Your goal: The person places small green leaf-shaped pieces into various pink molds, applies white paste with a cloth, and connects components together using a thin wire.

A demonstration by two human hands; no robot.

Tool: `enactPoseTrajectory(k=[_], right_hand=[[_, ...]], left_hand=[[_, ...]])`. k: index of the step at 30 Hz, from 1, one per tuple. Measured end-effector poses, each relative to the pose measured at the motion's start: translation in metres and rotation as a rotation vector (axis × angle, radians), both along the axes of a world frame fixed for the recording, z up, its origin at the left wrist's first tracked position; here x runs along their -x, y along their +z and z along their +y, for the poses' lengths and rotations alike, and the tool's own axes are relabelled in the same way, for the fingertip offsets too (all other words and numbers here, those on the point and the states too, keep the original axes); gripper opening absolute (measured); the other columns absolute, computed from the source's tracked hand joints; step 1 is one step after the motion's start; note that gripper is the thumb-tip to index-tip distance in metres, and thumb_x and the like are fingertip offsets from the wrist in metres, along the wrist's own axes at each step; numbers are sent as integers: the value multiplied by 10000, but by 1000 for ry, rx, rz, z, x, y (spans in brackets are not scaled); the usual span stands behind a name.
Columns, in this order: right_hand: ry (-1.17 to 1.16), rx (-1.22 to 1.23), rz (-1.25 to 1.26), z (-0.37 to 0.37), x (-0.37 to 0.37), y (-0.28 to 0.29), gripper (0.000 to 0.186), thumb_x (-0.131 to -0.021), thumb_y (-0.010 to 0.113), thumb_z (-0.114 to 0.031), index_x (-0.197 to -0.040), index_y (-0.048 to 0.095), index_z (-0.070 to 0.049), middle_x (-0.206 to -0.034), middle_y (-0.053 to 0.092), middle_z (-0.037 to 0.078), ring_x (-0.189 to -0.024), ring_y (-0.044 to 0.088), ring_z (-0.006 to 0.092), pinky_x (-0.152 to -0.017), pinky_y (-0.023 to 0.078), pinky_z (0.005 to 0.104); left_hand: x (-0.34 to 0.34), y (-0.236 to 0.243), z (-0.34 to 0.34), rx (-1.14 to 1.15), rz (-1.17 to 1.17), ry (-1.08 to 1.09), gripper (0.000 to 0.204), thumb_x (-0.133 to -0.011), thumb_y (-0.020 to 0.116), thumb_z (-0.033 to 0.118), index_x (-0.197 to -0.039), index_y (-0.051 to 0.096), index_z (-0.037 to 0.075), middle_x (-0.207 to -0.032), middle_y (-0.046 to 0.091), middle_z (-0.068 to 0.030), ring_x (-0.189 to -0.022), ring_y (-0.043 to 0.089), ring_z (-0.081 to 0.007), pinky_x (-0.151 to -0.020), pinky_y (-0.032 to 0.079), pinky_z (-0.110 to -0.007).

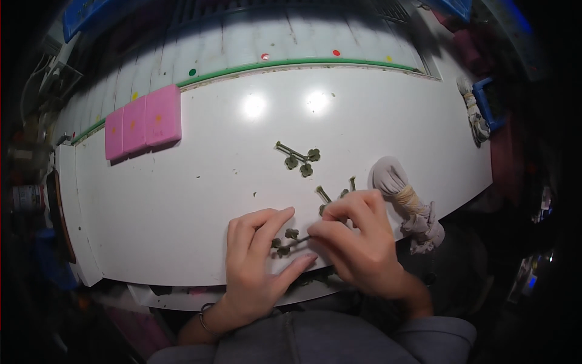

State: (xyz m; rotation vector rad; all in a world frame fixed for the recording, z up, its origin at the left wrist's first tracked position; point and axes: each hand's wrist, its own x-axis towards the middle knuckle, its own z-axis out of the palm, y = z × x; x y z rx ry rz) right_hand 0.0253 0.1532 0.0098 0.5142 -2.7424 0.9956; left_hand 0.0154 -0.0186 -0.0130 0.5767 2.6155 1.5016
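My left hand [254,261] rests at the white table's front edge, index finger and thumb apart around an olive-green sprig [284,249] with small clover-like heads. My right hand [357,242] pinches that sprig's stem at its right end. Just beyond my right hand, more green sprigs [323,195] lie partly hidden by my fingers. Another three-headed green sprig [306,155] lies farther up on the white table [182,224]. To the right of my right hand sits a pale bundle of cloth [418,221] with a tan band round it.
Three pink blocks [162,115] lie at the back left, by a green edge strip [242,68]. At the right edge are a second cloth bundle [473,112] and a blue bin [488,103]. A low ledge [85,212] borders the table's left end.
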Motion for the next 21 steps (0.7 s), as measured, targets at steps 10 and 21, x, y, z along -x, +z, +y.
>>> enactPoseTrajectory(k=[10, 21], right_hand=[[28, -73, 272, -2, -18, 19, 389, -480, 612, -74, -855, 654, 21, -813, 566, 68, -742, 496, 206, -598, 417, 255], [-103, 202, 94, -14, -27, 16, 287, -593, 730, 38, -855, 630, -20, -744, 567, 59, -687, 507, 206, -556, 430, 272]], left_hand=[[-1, 6, -14, -539, -264, -93, 266, -688, 723, -45, -931, 618, -26, -907, 592, -109, -812, 587, -153, -702, 479, -242], [-20, 9, -16, -993, -858, -16, 323, -761, 658, -76, -1054, 523, -83, -972, 566, -106, -889, 572, -141, -827, 480, -268]])
